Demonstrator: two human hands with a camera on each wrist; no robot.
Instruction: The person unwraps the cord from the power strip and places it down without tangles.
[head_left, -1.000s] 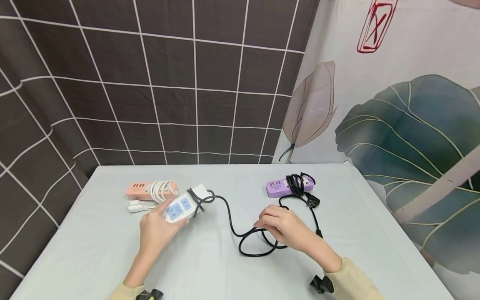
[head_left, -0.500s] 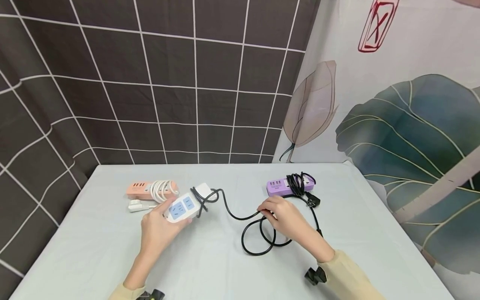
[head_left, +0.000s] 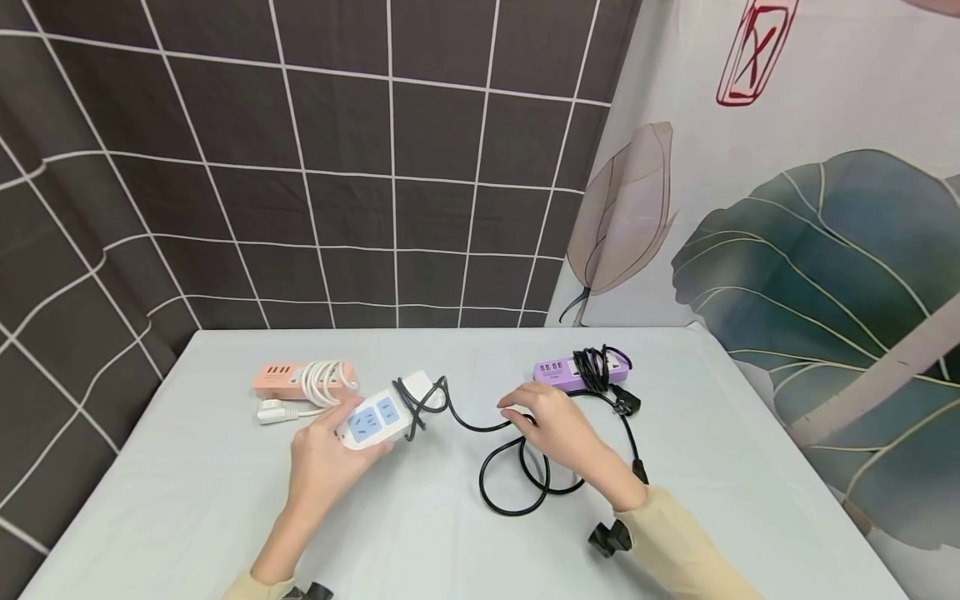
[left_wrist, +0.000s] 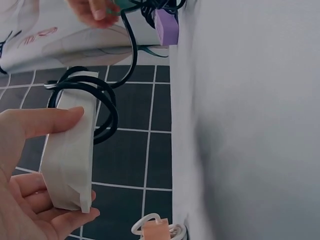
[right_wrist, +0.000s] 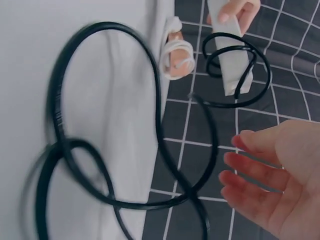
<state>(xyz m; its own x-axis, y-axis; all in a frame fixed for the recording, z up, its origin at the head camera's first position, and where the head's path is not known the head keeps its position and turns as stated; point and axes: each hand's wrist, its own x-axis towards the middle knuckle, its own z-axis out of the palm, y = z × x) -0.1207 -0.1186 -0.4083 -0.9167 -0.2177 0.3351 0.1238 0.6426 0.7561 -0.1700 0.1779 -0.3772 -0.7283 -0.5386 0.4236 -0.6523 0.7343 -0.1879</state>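
My left hand (head_left: 326, 467) grips a white power strip (head_left: 367, 423) with pale blue sockets by its near end. In the left wrist view, the thumb lies along one side of the strip (left_wrist: 70, 155) and the fingers curl around the other. A black cord (head_left: 512, 513) wraps in loose turns around the strip's far end and runs right into loops on the table. My right hand (head_left: 555, 425) hovers over those loops, thumb and fingers parted. In the right wrist view its relaxed fingers (right_wrist: 245, 180) stand apart from the cord and hold nothing.
An orange power strip (head_left: 279, 382) with a coiled white cord lies at the back left, its white plug (head_left: 273, 412) in front. At the back right sits a purple power strip (head_left: 555, 375) wrapped in black cord. A black plug (head_left: 625, 402) lies near it.
The right hand pinched the black cord and moved it up and left, then its fingers parted. The left hand shifted slightly right with the white power strip; another cord turn now crosses it.
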